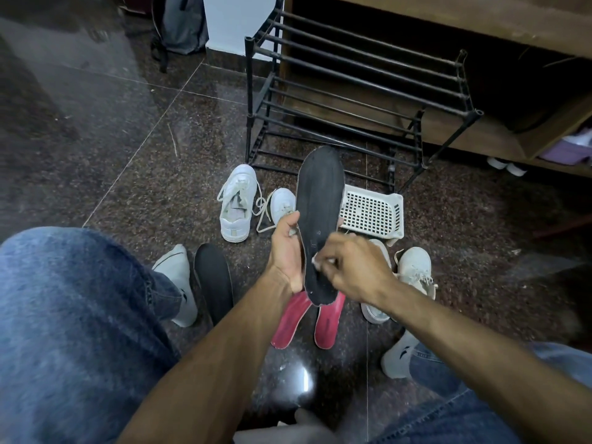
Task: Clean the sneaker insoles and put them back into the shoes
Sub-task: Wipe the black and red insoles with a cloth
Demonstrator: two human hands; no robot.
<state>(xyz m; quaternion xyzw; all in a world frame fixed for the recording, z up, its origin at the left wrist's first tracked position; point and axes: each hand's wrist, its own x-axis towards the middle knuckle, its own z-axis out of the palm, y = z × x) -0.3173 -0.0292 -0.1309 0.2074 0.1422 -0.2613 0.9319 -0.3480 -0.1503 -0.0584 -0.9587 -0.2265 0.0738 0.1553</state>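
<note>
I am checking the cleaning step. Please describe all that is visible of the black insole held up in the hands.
The black insole is dark, flat and foam-like, with a worn pale edge. It stands nearly upright, toe up. The left hand grips its left edge; the right hand presses something small and white on its heel part.

Between our hands we see a black insole [320,200] with a matt, slightly rough cloth-like face and a frayed pale edge. Beyond the hands the floor [128,139] is glossy speckled stone, the rack [352,91] looks like dull black metal, and the basket [373,214] is white plastic. Our trousers [70,315] are blue denim.
</note>
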